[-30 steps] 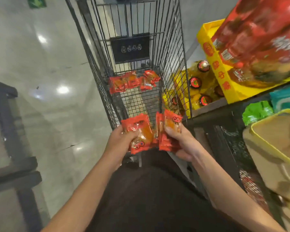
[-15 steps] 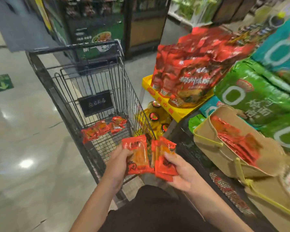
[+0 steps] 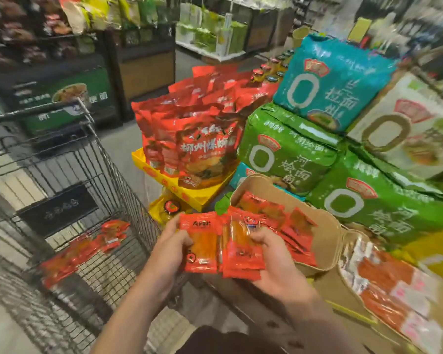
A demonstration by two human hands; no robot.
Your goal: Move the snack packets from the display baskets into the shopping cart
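Since a second ago, when I held these packets over the cart (image 3: 62,175), my view has swung right to the basket (image 3: 325,226), so they're not yet dropped. My left hand (image 3: 168,249) pinches one packet (image 3: 202,245); my right hand (image 3: 271,254) clasps a fanned stack (image 3: 241,254), maybe three or four. They hang between cart and basket. Several packets already lie on the cart floor (image 3: 87,246), too blurred to count. Two baskets show: one before me, a second basket (image 3: 394,302) at right, both holding more.
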